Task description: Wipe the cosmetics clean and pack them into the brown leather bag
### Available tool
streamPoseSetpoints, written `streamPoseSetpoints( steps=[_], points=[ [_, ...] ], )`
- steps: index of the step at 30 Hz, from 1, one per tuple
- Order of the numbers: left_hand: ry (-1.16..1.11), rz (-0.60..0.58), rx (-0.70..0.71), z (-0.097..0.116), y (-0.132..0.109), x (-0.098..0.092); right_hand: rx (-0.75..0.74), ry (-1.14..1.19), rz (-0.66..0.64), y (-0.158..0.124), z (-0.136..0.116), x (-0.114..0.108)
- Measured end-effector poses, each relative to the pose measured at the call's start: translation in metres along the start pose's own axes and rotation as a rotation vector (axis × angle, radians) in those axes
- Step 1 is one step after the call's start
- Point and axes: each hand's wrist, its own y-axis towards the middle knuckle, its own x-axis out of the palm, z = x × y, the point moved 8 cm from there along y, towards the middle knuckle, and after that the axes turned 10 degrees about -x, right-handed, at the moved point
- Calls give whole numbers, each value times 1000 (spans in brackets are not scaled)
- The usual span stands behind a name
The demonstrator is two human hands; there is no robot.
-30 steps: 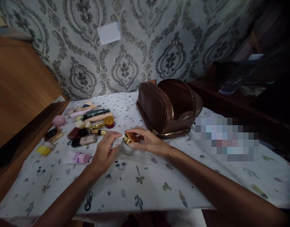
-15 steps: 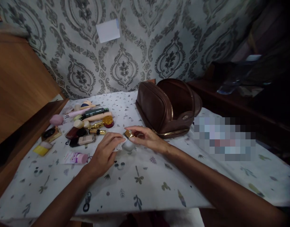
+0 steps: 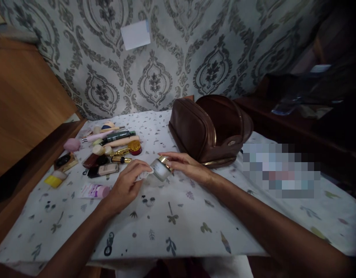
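Note:
A frosted cosmetic jar [image 3: 159, 172] with a gold lid is tilted above the middle of the cloth. My right hand [image 3: 192, 168] grips it at the lid, fingers closed round the gold part. Pinched in my left hand [image 3: 128, 185] is a crumpled white tissue [image 3: 144, 174], close against the jar's left side; whether it touches the glass is hard to tell. Left of that hand lies a white and purple tube [image 3: 94, 190] with a pink cap. Just beyond it are a bottle of beige foundation [image 3: 106, 170] and a gold-lidded red jar [image 3: 134, 147].
A brown leather toiletry bag [image 3: 192, 125] stands unzipped at the back right. Several cosmetics crowd the left, including a pink sponge [image 3: 72, 144] and a dark green tube [image 3: 120, 136]. A blurred-out patch [image 3: 282, 170] covers something at right. A wooden cabinet [image 3: 27, 81] borders the left.
The jar has turned in my right hand, so its frosted side and gold lid now show. My left hand keeps the tissue beside it. The view has shifted slightly.

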Motion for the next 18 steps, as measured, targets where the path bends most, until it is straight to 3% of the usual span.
streamPoseSetpoints(
  steps=[9,18],
  points=[
    [-37,51,-32,-5,1,0,-35,12,-20,-2,-2,7],
    [-10,91,14,3,1,-1,-201,-162,-16,-5,-23,16]
  ],
)
